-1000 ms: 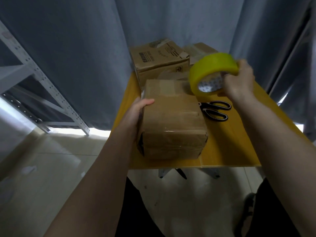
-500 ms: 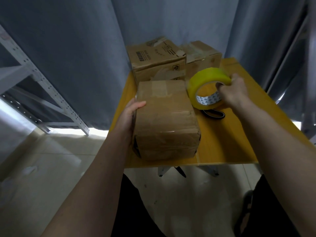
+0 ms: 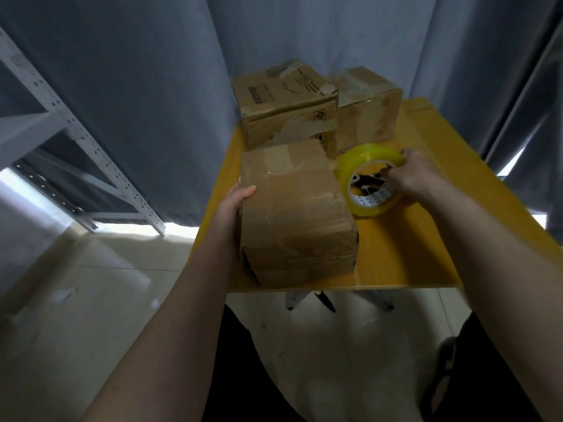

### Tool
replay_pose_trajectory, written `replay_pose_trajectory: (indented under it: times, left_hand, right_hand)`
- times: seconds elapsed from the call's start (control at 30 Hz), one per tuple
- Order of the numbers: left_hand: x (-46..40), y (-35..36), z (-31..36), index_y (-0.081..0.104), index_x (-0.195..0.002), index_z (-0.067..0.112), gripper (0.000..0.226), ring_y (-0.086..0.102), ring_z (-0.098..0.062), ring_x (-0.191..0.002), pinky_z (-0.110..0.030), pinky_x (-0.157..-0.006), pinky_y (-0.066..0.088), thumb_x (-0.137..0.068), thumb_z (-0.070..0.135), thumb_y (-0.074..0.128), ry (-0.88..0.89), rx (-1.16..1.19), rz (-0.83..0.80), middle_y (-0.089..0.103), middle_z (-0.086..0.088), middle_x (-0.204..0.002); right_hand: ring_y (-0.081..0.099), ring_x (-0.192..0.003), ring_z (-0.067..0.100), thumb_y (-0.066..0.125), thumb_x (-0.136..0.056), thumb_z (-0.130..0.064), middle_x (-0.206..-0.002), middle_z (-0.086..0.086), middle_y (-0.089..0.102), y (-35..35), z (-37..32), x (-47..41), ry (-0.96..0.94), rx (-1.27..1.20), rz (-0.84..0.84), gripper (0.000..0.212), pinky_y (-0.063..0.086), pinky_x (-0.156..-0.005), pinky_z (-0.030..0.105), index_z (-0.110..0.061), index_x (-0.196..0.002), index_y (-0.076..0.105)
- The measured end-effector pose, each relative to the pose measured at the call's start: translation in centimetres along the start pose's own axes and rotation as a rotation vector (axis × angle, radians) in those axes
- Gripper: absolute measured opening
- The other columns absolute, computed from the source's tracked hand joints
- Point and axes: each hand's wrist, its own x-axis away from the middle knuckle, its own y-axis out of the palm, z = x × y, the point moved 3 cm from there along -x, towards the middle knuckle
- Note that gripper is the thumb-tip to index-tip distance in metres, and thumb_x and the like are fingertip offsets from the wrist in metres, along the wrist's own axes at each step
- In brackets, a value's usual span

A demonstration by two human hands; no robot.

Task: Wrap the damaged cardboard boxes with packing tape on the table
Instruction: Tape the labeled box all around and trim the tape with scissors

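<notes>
Front box (image 3: 297, 214) sits at the worktop (image 3: 405, 254) near edge, 6 o'clock of the two rear boxes: printed box (image 3: 286, 106) at 12, plainer box (image 3: 367, 109) at 1. All three closed, contents not visible. Left hand (image 3: 234, 205) rests flat on front box's left side, thumb over the top edge, fingers straight. Right hand (image 3: 409, 175) grips the yellow tape roll (image 3: 370, 184), at 3 o'clock of that box, low on worktop. Judgement: roll being set down or repositioned; brace box firmly, find the tape end, pull strip square across seams.
</notes>
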Motion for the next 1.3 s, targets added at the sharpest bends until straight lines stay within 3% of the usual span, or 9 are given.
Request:
replay_pose_trajectory:
  times: [0.1,0.2,0.33,0.47,0.6,0.83,0.93,1.17,1.3]
  left_hand:
    - [-0.3,0.2,1.4,0.053,-0.132,0.013,0.048,0.061,-0.030,-0.110,-0.041,-0.088,0.050,-0.090,0.035,0.058,-0.007,-0.400,0.225,0.059,-0.015,-0.131]
    - [0.0,2.2,4.8,0.025,-0.152,0.015,0.081,0.027,-0.028,-0.143,-0.042,-0.115,0.028,-0.086,0.039,0.065,0.296,-0.998,0.373,0.025,-0.009,-0.157]
    - [-1.0,9.6,7.8,0.033,-0.150,0.026,0.079,0.030,-0.018,-0.141,-0.032,-0.110,0.026,-0.081,0.037,0.071,0.667,-1.318,-0.022,0.031,0.001,-0.156]
    - [-3.0,14.8,5.5,0.039,-0.147,0.028,0.074,0.041,-0.020,-0.136,-0.028,-0.109,0.030,-0.083,0.040,0.072,0.607,-1.389,-0.403,0.047,0.000,-0.146]
    - [-5.5,14.4,3.2,0.038,-0.147,0.036,0.073,0.039,-0.027,-0.132,-0.038,-0.109,0.028,-0.083,0.066,0.057,0.548,-1.672,-0.351,0.051,-0.009,-0.137]
    - [-4.3,10.6,3.9,0.038,-0.147,0.030,0.095,0.039,-0.026,-0.135,-0.047,-0.107,0.021,-0.069,0.084,0.029,0.335,-1.772,-0.032,0.047,-0.005,-0.146]
    - [-4.1,9.8,4.9,0.039,-0.146,0.028,0.086,0.037,-0.027,-0.138,-0.050,-0.114,0.027,-0.076,0.077,0.050,0.120,-1.607,-0.093,0.037,-0.001,-0.153]
    - [-3.8,10.8,4.8,0.040,-0.144,0.037,0.074,0.042,-0.022,-0.132,-0.045,-0.110,0.032,-0.078,0.058,0.064,0.143,-1.483,-0.182,0.045,0.002,-0.146]
    - [-4.1,12.0,5.6,0.042,-0.144,0.026,0.070,0.049,-0.018,-0.110,-0.031,-0.086,0.038,-0.082,0.049,0.065,0.017,-1.544,-0.275,0.049,-0.002,-0.136]
  right_hand:
    - [0.059,-0.099,0.043,0.056,-0.096,-0.026,-0.132,0.017,0.050,-0.1,0.2,-0.2,-0.005,-0.033,-0.004,0.052,0.056,-0.077,0.056,-0.012,-0.142,0.036]
    - [0.062,-0.076,0.037,0.058,-0.095,-0.024,-0.122,0.012,0.053,0.4,0.9,-0.3,0.026,-0.121,-0.004,0.050,0.059,-0.065,0.053,-0.012,-0.140,0.040]
    - [0.059,-0.099,0.037,0.060,-0.094,-0.025,-0.138,0.017,0.047,1.0,2.3,-0.5,0.056,-0.149,0.031,0.062,0.057,-0.075,0.049,-0.011,-0.147,0.031]
    - [0.058,-0.105,0.036,0.059,-0.095,-0.026,-0.141,0.017,0.047,1.6,3.8,-0.6,0.066,-0.147,0.057,0.067,0.050,-0.079,0.044,-0.010,-0.150,0.025]
    - [0.055,-0.107,0.035,0.056,-0.096,-0.026,-0.137,0.018,0.050,1.5,3.5,-1.1,-0.016,-0.165,0.107,0.059,0.046,-0.081,0.041,-0.009,-0.147,0.032]
    - [0.054,-0.112,0.038,0.055,-0.095,-0.021,-0.121,0.018,0.059,2.5,-1.5,-1.7,-0.235,-0.070,0.062,0.031,0.043,-0.084,0.040,-0.012,-0.125,0.051]
    - [0.056,-0.109,0.033,0.059,-0.093,-0.017,-0.119,0.017,0.061,3.3,-2.7,-2.1,-0.274,-0.131,-0.021,0.032,0.045,-0.086,0.039,-0.010,-0.125,0.054]
    - [0.055,-0.111,0.036,0.053,-0.093,-0.010,-0.119,0.017,0.060,2.9,-3.2,-3.3,-0.296,-0.111,0.035,0.028,0.043,-0.079,0.035,-0.009,-0.121,0.054]
    - [0.055,-0.108,0.037,0.053,-0.094,-0.013,-0.118,0.019,0.059,2.7,-3.8,-3.6,-0.304,0.007,0.077,0.025,0.044,-0.080,0.038,-0.010,-0.118,0.051]
